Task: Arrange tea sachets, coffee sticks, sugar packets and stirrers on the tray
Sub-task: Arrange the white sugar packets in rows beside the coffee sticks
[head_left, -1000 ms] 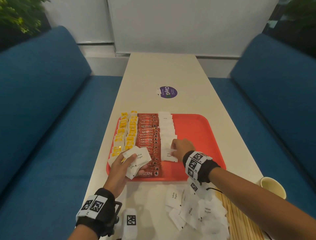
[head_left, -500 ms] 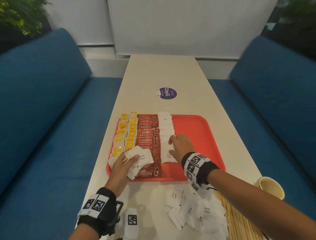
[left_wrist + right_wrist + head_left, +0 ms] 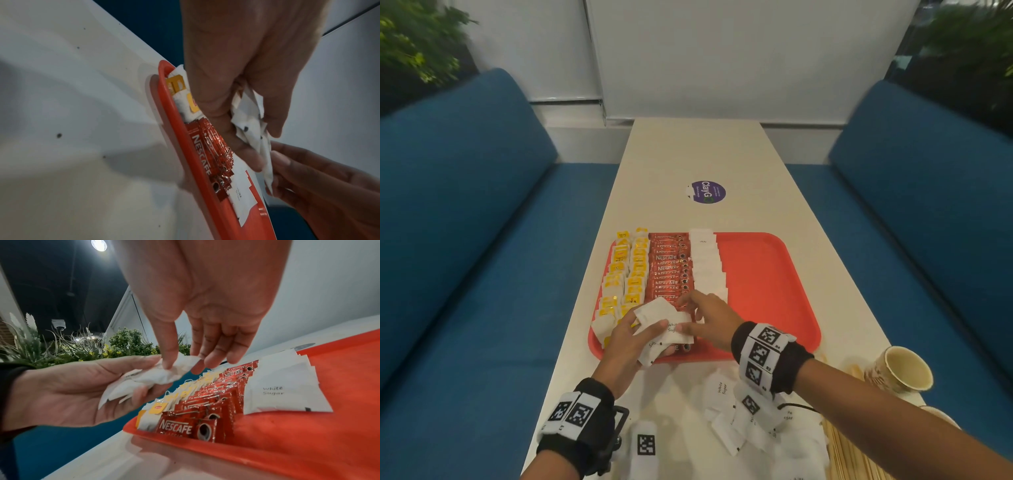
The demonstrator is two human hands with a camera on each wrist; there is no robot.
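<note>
Left of centre in the head view: yellow-tagged tea bags [image 3: 625, 281] in two overlapping columns down the left strip of the red tray [image 3: 767, 291], white pouches with yellow labels, the nearest ones partly under the left hand [image 3: 631, 339]. Just right of them, red coffee sticks [image 3: 671, 270], shiny, printed "NESCAFE" in white with a small cup picture at one end, laid crosswise and shingled from far rim to near rim. Next column right: flat white sugar packets [image 3: 707, 263], overlapping, the nearest marked "White Sugar" in thin dark lettering, seen clearly in the right wrist view [image 3: 285, 391].

Lower centre of the head view: left hand palm-up over the near left part of the tray, fingers and thumb curled round a fanned bunch of sugar packets [image 3: 662, 325], crumpled and white with small black marks at the edges. Right hand [image 3: 709, 320] meeting it from the right, thumb and forefinger pinching the top packet of that bunch, other fingers extended and loose.

Lower right: more loose white packets [image 3: 753, 421] heaped on the pale table [image 3: 698, 154] below the tray, wooden stirrers [image 3: 849, 452] beside them at the bottom edge, a paper cup [image 3: 900, 373] on its side further right.
</note>
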